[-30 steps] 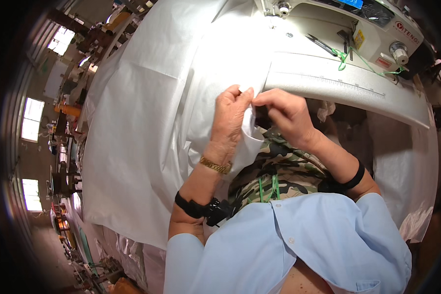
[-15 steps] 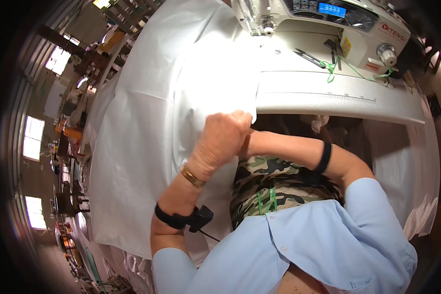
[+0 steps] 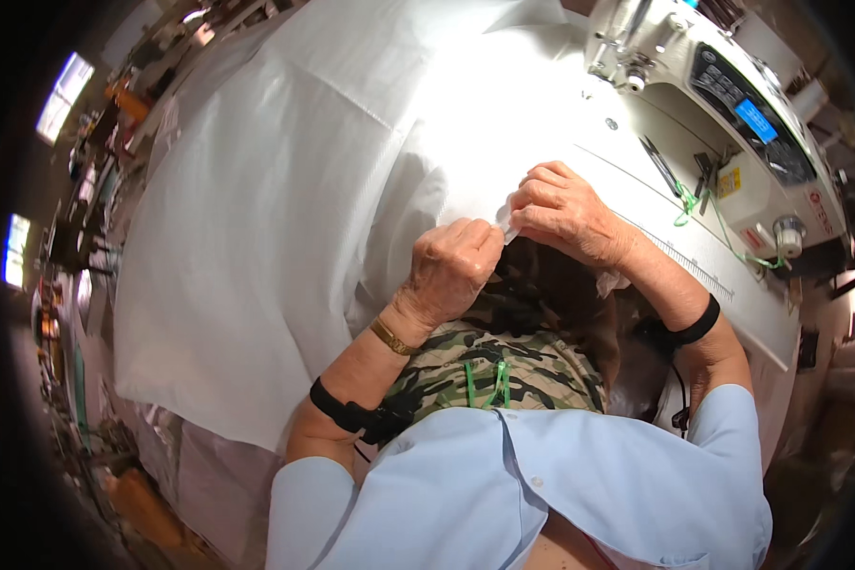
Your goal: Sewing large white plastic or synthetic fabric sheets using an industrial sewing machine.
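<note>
A large sheet of white fabric [image 3: 256, 209] spreads over the sewing table and hangs down over its left and front sides. Both hands meet at its edge, above my lap. My left hand [image 3: 454, 266] is closed, pinching the fabric's edge. My right hand [image 3: 565, 211] grips the same edge just beside it, fingers bent and pressed together. A small bunched piece of the cloth shows between the two hands. The sewing machine [image 3: 722, 114] stands beyond my right hand, its needle area brightly lit.
Tweezers [image 3: 660, 166] and a tangle of green thread [image 3: 686, 202] lie on the machine bed below the control panel. A ruler scale [image 3: 698, 266] runs along the table's front edge. Cluttered benches and windows [image 3: 65, 95] line the left side.
My right hand has come out from behind the left and moved right, and now shows fully. The fabric's edge has been drawn along with the hands. The view has turned.
</note>
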### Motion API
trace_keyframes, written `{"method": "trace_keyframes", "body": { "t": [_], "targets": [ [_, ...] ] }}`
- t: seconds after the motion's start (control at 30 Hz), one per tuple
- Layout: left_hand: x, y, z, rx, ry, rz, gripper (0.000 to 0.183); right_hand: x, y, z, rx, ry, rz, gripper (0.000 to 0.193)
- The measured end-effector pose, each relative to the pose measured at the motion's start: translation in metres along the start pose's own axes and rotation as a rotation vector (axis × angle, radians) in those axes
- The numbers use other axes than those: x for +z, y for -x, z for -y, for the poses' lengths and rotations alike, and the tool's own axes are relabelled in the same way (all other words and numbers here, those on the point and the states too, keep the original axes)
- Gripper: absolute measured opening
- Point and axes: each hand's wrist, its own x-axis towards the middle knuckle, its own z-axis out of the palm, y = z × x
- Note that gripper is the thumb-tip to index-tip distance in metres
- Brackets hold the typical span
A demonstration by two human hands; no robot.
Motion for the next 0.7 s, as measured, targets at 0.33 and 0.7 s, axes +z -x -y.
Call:
{"method": "trace_keyframes", "body": {
  "t": [0.33, 0.7],
  "targets": [
    [-0.016, 0.021, -0.043, -0.962, 1.765, 0.675, 0.071, 0.007, 0.002, -0.017, -0.084, -0.126, 0.055, 0.013],
    [0.029, 0.023, -0.048, -1.417, 2.188, -0.375, 0.039, 0.010, 0.001, -0.017, -0.131, -0.126, 0.029, 0.017]
  ]
}}
